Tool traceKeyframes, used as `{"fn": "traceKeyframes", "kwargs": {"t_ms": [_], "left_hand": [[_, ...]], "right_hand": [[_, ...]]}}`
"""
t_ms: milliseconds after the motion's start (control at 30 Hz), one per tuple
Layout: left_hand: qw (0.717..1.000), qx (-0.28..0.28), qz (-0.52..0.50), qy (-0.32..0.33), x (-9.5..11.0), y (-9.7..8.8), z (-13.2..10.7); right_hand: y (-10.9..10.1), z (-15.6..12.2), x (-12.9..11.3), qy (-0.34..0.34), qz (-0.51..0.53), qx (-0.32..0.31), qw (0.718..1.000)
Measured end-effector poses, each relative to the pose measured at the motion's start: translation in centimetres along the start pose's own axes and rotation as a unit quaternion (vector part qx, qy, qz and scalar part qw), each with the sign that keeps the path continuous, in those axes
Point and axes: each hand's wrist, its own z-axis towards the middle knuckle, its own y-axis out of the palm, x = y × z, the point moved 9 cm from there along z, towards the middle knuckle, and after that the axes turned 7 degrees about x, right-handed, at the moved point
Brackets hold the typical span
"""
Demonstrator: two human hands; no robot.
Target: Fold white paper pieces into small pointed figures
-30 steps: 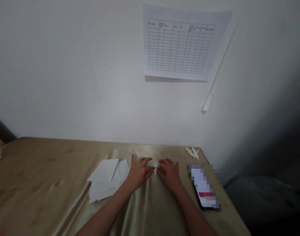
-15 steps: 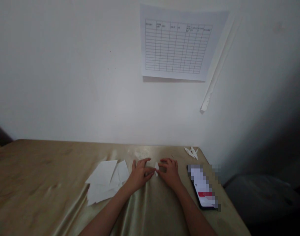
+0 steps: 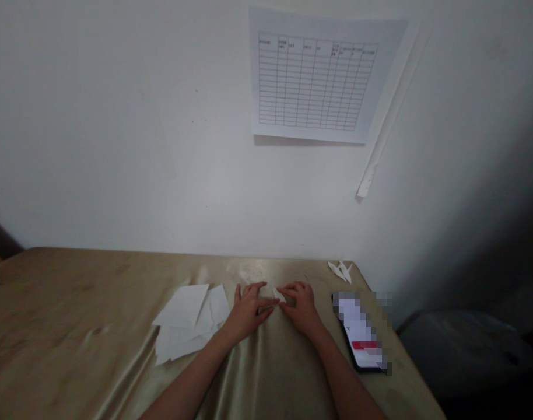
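Note:
Between my hands at the table's middle is a small folded piece of white paper (image 3: pixel 279 295), narrow and pointed. My left hand (image 3: pixel 249 307) comes at it from the left, its index fingertip on the paper and its thumb just below. From the other side my right hand (image 3: pixel 300 304) holds the paper at its right edge between thumb and index finger. Part of the paper is hidden by the fingertips. To the left lies a loose pile of white paper sheets (image 3: pixel 183 318). Several folded paper pieces (image 3: pixel 340 271) rest at the far right corner.
A phone (image 3: pixel 360 332) with a lit, partly blurred screen lies right of my right arm. The table (image 3: pixel 74 326) has a shiny gold-brown cover with creases. Behind it rises a white wall (image 3: pixel 118 146) bearing a printed table sheet (image 3: pixel 310 81) and a slanting strip (image 3: pixel 389 125).
The small folded paper has tilted from upright to slanting, its top now pointing left. My right fingers have shifted slightly left; my left hand is almost unmoved.

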Motion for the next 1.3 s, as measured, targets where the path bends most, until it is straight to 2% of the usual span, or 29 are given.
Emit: {"fn": "traceKeyframes", "kwargs": {"t_ms": [167, 400, 600, 1033, 1300], "left_hand": [[1.0, -0.002, 0.01, -0.001, 0.1, 0.0, 0.0], [1.0, 0.021, 0.013, -0.002, -0.4, 0.2, 0.1], [1.0, 0.028, 0.011, -0.007, -0.4, 0.0, 0.1], [0.999, 0.033, 0.016, -0.018, -0.4, -0.1, 0.2], [0.999, 0.024, -0.006, -0.046, -0.8, 0.4, 0.5]], "right_hand": [[0.1, 0.1, 0.2, 0.013, 0.01, -0.002, 1.0], [-1.2, 0.6, 1.2, 0.047, 0.002, 0.059, 0.997], [-2.6, 0.1, 0.1, 0.024, -0.066, 0.091, 0.993], [-1.6, -0.2, -0.6, 0.021, -0.026, 0.03, 0.999], [0.1, -0.2, -0.6, 0.039, -0.014, -0.036, 0.998]]}}
